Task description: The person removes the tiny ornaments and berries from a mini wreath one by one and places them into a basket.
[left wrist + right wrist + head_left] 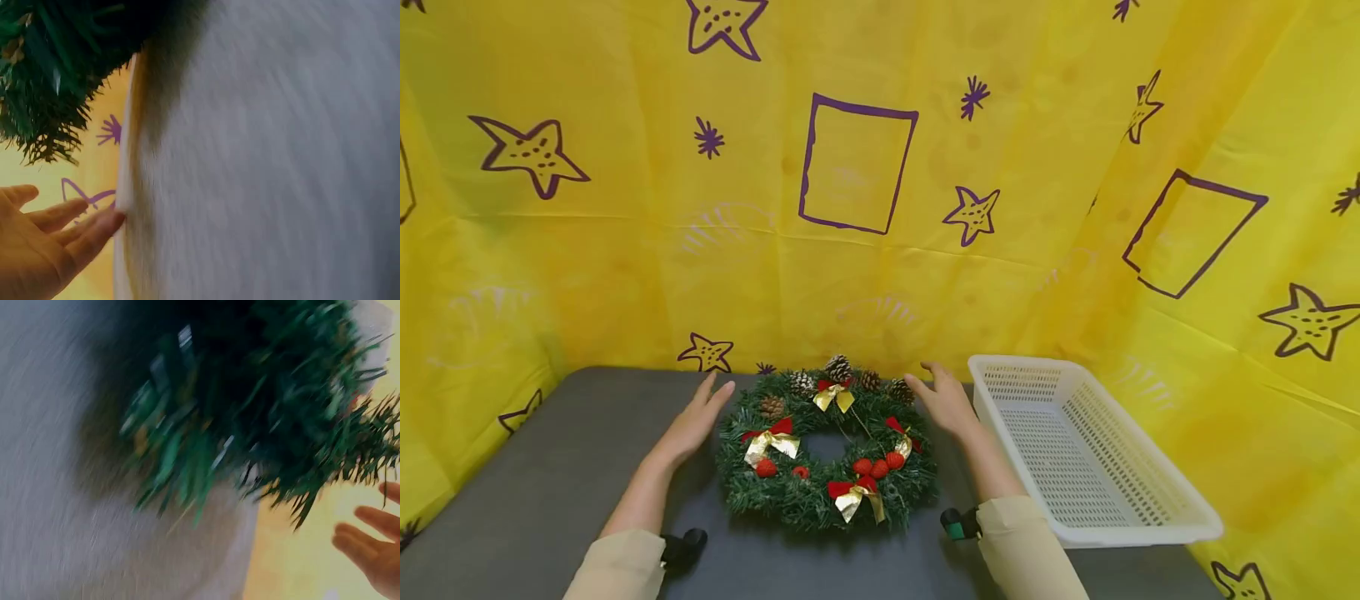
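Note:
A green wreath (745,492) lies on the dark table, trimmed with pinecones (772,407), red berries (879,469) and gold bows with red ribbon (772,444). Left of it is my left hand (696,417), fingers extended; the left wrist view shows this hand (56,244) with a gap between it and the green sprigs (50,106). On the opposite side my right hand (947,404) has its fingers straight, tips at the wreath's upper right edge. In the right wrist view those fingers (362,547) appear just below the sprigs (281,425). Neither hand holds anything.
A white perforated plastic basket (1138,533) stands on the right of the table (550,483), close to my right forearm. Behind and at both sides hangs a yellow cloth (625,275) with purple stars and frames. Dark straps with small devices (685,547) sit at both wrists.

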Tool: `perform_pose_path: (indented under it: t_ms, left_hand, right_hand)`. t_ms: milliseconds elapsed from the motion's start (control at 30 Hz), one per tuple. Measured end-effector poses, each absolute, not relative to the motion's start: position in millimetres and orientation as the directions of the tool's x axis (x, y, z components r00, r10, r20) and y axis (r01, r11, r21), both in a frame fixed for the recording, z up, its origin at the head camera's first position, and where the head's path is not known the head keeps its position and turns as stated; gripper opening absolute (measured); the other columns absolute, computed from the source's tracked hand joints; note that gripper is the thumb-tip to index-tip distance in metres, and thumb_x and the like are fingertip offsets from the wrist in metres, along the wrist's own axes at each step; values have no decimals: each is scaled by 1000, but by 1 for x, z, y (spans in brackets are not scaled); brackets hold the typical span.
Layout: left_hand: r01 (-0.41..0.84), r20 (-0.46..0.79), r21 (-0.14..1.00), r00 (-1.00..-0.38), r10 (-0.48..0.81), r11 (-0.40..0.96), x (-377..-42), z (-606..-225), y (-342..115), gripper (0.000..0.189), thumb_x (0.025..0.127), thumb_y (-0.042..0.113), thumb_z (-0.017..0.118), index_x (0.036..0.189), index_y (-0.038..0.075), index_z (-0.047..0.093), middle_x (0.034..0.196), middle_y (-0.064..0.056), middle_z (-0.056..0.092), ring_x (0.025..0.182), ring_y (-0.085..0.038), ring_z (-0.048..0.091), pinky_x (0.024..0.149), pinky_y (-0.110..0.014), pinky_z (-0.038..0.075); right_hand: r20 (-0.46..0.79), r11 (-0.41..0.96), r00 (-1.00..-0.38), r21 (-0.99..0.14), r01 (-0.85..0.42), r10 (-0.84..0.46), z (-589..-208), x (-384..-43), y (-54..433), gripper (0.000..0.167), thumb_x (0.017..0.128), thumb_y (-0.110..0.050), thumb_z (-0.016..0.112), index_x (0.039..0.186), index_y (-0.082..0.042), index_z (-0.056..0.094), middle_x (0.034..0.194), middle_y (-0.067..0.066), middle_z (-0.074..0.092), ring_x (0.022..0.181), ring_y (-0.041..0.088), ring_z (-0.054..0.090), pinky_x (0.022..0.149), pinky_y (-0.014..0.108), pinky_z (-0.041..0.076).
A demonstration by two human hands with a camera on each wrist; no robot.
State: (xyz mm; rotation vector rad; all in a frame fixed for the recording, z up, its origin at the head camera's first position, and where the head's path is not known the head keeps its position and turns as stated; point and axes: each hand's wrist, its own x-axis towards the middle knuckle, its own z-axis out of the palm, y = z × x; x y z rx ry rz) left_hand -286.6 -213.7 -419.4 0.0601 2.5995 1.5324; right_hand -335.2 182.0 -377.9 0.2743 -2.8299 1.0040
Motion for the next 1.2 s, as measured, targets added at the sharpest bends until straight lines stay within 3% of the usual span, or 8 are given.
perform_pose_path:
  t_ms: [133,233,467,700,800,867,933,1200]
  left_hand:
    - [-88,-143,935,-980,141,342,-294,-422,-212,87,99,67,15,157,12,-21,162,-34,-1,143,-64,9,111,-72,23]
    - [-137,-181,959,-970,163,248,-298,-425,-212,87,98,70,12,158,14,-18,161,-36,1,144,-63,-2,112,-75,12]
    - [-163,-145,986,-952,269,-44,-298,-441,-221,84,99,69,12,160,16,-10,162,-25,-24,146,-46,-30,106,-80,-10]
    - [-152,-72,967,-933,354,-204,-295,-457,-224,72,106,52,19,160,13,-9,160,-16,-34,140,-38,-46,108,-68,-26]
    - [-146,-67,969,-932,356,-199,-295,-460,-224,70,107,45,24,160,13,-7,161,-10,-35,140,-34,-45,125,-36,3]
    - [-136,-60,971,-934,352,-196,-294,-461,-225,68,107,40,30,161,14,-4,161,-6,-35,142,-31,-43,101,-15,29]
    - [-125,-51,974,-932,358,-187,-293,-462,-227,67,107,36,33,161,17,-2,160,-5,-38,142,-31,-42,70,-14,31]
    - [-127,-46,968,-939,342,-218,-295,-465,-227,68,103,21,47,161,25,11,164,-6,-30,151,-22,-21,65,-13,38]
  right_hand:
    - [139,650,-983,-738,-182,-117,-378,-338,176,61,100,-47,51,145,-6,46,149,23,48,136,43,48,107,57,40]
    - [120,585,-985,-794,-168,-120,-379,-340,172,56,100,-42,53,143,-5,48,146,23,51,133,41,51,107,55,42]
    - [101,539,-986,-827,-157,-132,-381,-343,168,52,99,-38,55,140,-5,52,143,21,54,127,39,56,101,52,47]
    - [62,477,-988,-871,-121,-138,-381,-341,170,52,98,-35,60,141,-7,51,143,22,54,126,37,57,100,49,49]
    - [49,477,-989,-872,-110,-139,-384,-343,173,52,96,-33,62,140,-7,53,141,21,57,121,36,61,96,46,51]
    - [39,487,-990,-868,-101,-137,-384,-343,173,51,95,-32,65,138,-8,55,139,19,59,118,34,62,94,44,52]
    - [52,510,-990,-853,-114,-134,-389,-346,174,49,93,-30,67,136,-9,58,136,18,61,116,33,63,92,43,53]
    - [52,574,-992,-811,-111,-118,-393,-345,175,50,88,-26,74,133,-10,61,137,15,61,127,35,56,99,50,49]
